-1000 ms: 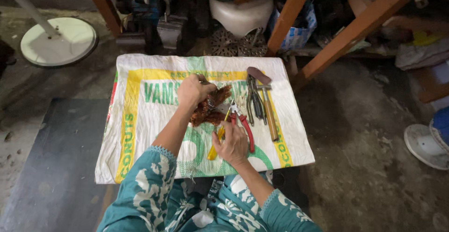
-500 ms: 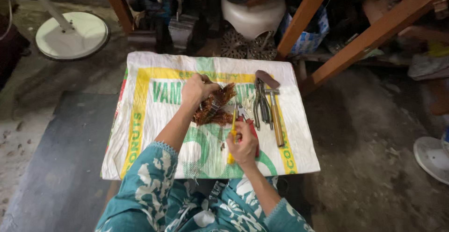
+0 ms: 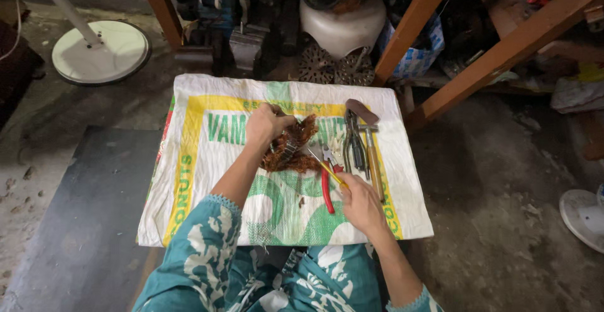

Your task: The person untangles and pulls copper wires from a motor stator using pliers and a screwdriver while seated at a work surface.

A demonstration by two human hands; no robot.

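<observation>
A printed woven sack (image 3: 207,180) lies spread flat on the floor as the work surface. At its middle sits a rusty brown bundle of wire (image 3: 290,149), and the left hand (image 3: 267,126) is closed over its top, pinning it down. Just right of it lie red-handled pliers (image 3: 327,183), darker pliers (image 3: 353,142) and a wooden-handled hammer (image 3: 370,151). The right hand (image 3: 358,202) pinches a thin yellow-handled screwdriver (image 3: 326,168), tip aimed into the bundle. Judging from this, a firm downward hold and short, controlled prying away from the left fingers would serve best.
</observation>
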